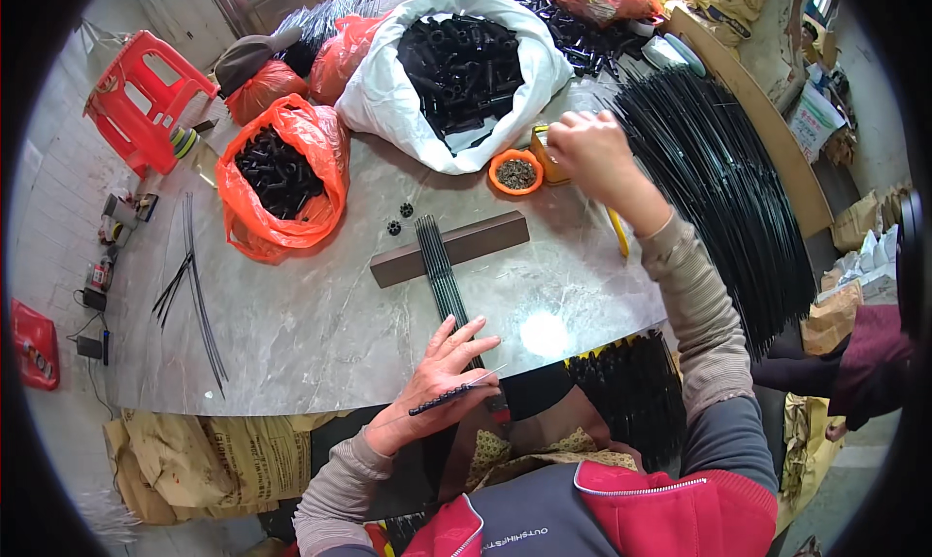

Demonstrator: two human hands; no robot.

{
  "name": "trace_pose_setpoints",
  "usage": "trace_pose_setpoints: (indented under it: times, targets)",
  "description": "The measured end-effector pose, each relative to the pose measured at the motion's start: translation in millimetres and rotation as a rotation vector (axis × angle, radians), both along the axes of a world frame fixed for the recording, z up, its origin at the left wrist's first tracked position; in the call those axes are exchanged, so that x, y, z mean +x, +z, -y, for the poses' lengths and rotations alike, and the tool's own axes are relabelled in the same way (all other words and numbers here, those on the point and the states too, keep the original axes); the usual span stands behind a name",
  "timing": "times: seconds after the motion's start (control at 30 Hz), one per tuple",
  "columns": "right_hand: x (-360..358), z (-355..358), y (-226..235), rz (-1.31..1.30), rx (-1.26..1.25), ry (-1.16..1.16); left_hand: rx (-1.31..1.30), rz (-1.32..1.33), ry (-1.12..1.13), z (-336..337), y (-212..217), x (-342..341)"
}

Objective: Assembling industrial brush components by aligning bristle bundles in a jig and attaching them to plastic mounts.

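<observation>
My left hand (442, 377) rests near the table's front edge, its fingers lying over a row of thin dark rods (439, 266). Tucked in the same hand is a thin metal needle-like tool with a dark ribbed grip (442, 399). The rods' far ends lie across a brown rectangular bar (490, 239). Farther right, my right hand (590, 152) is closed over a yellow box (553, 168); whatever its fingers pinch is hidden. Close by stands an orange bowl (515, 190) of small metal bits. Two small black round parts (400, 219) lie left of the bar.
An orange bag (335, 183) and a white sack (379, 101), both holding black tubular parts, stand at the back. Long black rods (714, 188) pile up on the right. Loose thin strips (199, 295) lie at left, near a red stool (146, 96). A person's sleeve (879, 363) shows far right.
</observation>
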State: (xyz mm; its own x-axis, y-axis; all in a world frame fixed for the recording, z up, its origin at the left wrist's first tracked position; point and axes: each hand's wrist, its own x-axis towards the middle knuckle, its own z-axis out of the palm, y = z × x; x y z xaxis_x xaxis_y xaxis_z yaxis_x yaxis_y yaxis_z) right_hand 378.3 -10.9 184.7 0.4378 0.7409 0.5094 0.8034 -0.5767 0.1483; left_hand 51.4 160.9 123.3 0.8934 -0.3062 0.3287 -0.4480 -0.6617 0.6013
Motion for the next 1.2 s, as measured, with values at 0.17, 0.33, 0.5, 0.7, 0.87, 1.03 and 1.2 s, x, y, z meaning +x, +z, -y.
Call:
trace_pose_setpoints:
  times: [0.17,0.33,0.5,0.7,0.87,1.03,1.2]
  targets:
    - [31.1,8.1,1.1,0.054,-0.229,-0.119,0.026,-0.003,0.006,-1.3,-1.4,-0.1]
    - [42.1,3.6,-7.2,0.006,-0.264,-0.138,0.031,-0.003,-0.002,-0.7,-0.2,0.0]
    - [46.5,7.0,-11.9,0.027,-0.219,-0.137,0.036,-0.008,0.003,-1.0,-0.5,0.6]
    - [41.9,9.0,-9.9,-0.019,-0.155,-0.075,0.029,-0.010,0.008,-0.3,-0.1,-0.2]
    - [43.8,6.3,-9.7,0.007,-0.191,-0.061,0.019,0.004,0.009,-0.4,-2.5,-0.5]
    - [38.9,11.1,-8.1,0.086,-0.113,-0.069,0.010,-0.006,0.013,-0.8,-2.4,-1.7]
    - [23.4,11.8,-0.1,0.144,-0.030,-0.030,-0.008,-0.027,0.027,-0.2,0.6,0.0]
